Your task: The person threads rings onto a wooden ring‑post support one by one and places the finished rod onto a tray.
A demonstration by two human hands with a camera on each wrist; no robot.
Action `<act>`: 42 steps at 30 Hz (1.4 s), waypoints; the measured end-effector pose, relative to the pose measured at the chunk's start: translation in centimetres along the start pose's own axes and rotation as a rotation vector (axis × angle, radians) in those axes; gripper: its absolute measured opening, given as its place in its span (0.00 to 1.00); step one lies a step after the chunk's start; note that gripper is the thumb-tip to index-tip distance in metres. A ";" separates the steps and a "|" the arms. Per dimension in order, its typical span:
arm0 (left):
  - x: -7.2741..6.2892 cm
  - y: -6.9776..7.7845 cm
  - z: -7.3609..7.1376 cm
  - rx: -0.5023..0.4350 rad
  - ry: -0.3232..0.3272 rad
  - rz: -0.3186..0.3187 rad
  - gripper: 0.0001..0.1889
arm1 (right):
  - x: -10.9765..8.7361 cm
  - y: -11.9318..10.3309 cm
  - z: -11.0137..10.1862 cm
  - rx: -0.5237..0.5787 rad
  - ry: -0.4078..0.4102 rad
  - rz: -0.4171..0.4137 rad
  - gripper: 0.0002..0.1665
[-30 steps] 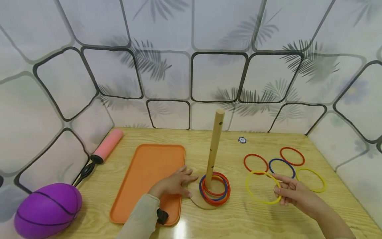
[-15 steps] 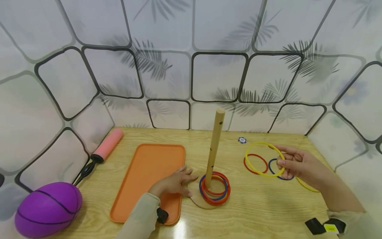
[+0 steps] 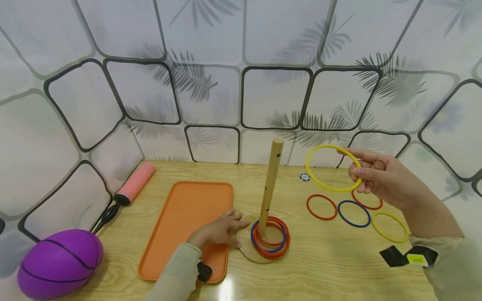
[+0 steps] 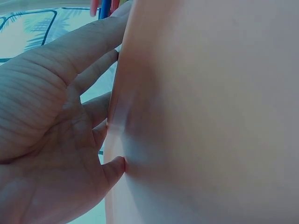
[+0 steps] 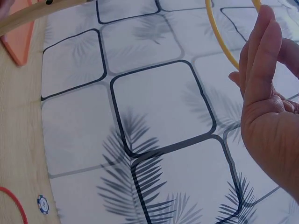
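In the head view my right hand (image 3: 382, 179) pinches a yellow ring (image 3: 335, 190) between thumb and fingers, raised above the table and right of the peg's top. The right wrist view shows part of this hand (image 5: 268, 93) beside the ring's edge. A wooden peg (image 3: 271, 188) stands on a round base (image 3: 246, 249). Around its foot lie several stacked rings, with a red ring (image 3: 288, 241) and a blue one (image 3: 253, 235) showing. My left hand (image 3: 218, 232) lies across the orange tray's right edge, fingers spread, fingertips at the base.
The orange tray (image 3: 192, 209) lies left of the peg. To the right lie two red rings, a blue ring (image 3: 359, 226) and a yellow one. A poker chip (image 3: 305, 177) sits near the wall. Farther left are a purple ball (image 3: 60, 263) and a pink hand pump (image 3: 136, 182).
My right hand has lifted the yellow ring from low over the table to near the height of the peg's top. The left hand has stayed in place.
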State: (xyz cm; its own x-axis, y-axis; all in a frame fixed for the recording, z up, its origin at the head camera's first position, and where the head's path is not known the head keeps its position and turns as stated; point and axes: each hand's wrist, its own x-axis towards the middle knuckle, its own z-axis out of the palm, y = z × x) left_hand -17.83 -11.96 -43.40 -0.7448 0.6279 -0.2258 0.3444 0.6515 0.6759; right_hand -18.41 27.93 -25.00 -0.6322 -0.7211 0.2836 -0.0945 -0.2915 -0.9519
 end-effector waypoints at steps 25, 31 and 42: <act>0.3 -0.5 -0.1 0.033 0.003 0.000 0.36 | 7.4 -1.0 3.6 0.037 0.033 0.035 0.26; 0.2 -0.3 -0.1 0.029 0.002 0.001 0.37 | 8.1 0.7 4.1 0.060 -0.026 0.064 0.24; 0.0 -0.2 0.0 0.021 0.001 -0.006 0.36 | 6.2 6.7 3.8 0.171 -0.094 0.134 0.25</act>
State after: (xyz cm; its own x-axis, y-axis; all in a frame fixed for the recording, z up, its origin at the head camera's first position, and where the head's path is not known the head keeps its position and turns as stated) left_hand -17.93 -12.11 -43.57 -0.7473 0.6238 -0.2289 0.3521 0.6638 0.6598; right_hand -20.10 19.12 -29.19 -0.5550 -0.8136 0.1734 0.1219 -0.2858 -0.9505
